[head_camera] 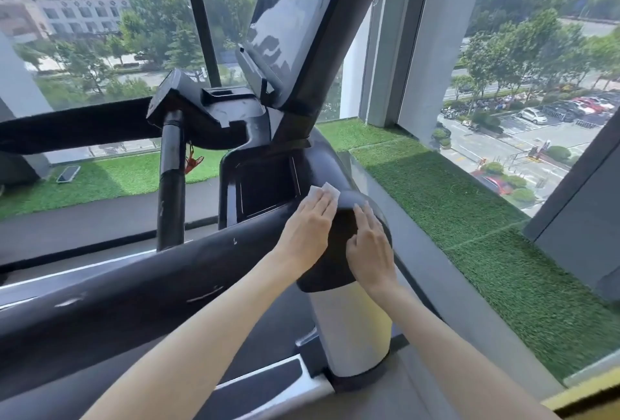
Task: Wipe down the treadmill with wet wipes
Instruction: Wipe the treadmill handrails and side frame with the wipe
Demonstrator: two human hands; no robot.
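Note:
The black treadmill fills the middle of the head view, with its side handrail [134, 288] running from lower left up to the console. A white wet wipe [322, 192] lies on the rounded black corner of the console. My left hand [308, 231] presses flat on the wipe with straight fingers, and only the wipe's far edge shows past the fingertips. My right hand [369, 248] rests flat on the black cap of the right upright [352, 325], fingers straight, holding nothing. The recessed tray [265, 184] sits just left of the wipe.
The tilted screen [285, 27] rises above the console. A vertical black post [171, 181] and a red safety clip [193, 161] stand to the left. Artificial grass [469, 218] lines the window ledge at right. Large windows surround the machine.

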